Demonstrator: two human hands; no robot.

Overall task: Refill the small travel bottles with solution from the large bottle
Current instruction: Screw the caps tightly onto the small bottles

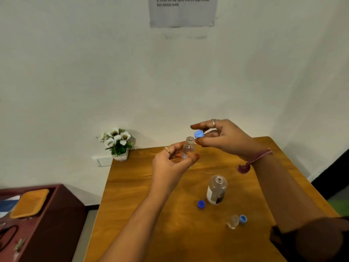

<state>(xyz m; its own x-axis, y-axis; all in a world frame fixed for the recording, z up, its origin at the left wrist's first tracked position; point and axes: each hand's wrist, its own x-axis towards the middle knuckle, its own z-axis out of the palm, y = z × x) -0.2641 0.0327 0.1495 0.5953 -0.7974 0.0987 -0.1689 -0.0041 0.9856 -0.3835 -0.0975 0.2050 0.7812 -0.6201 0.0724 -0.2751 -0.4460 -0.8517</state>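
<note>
My left hand (171, 161) grips a small clear travel bottle (188, 147) upright above the wooden table (136, 195), its mouth uncovered. Just right of the bottle's mouth, my right hand (224, 138) pinches a light blue cap (199, 134) between thumb and fingers. The large clear bottle (216, 189) with a white label stands uncapped near the table's middle. Its dark blue cap (201, 204) lies to its left. A second small clear bottle (233, 221) stands nearer me, uncapped, with a light blue cap (243, 219) beside it on the right.
A white pot of white flowers (118, 142) stands at the table's far left corner against the wall. A dark red cabinet (49, 220) with an orange tray (30, 203) sits left of the table. A printed sheet (182, 11) hangs on the wall.
</note>
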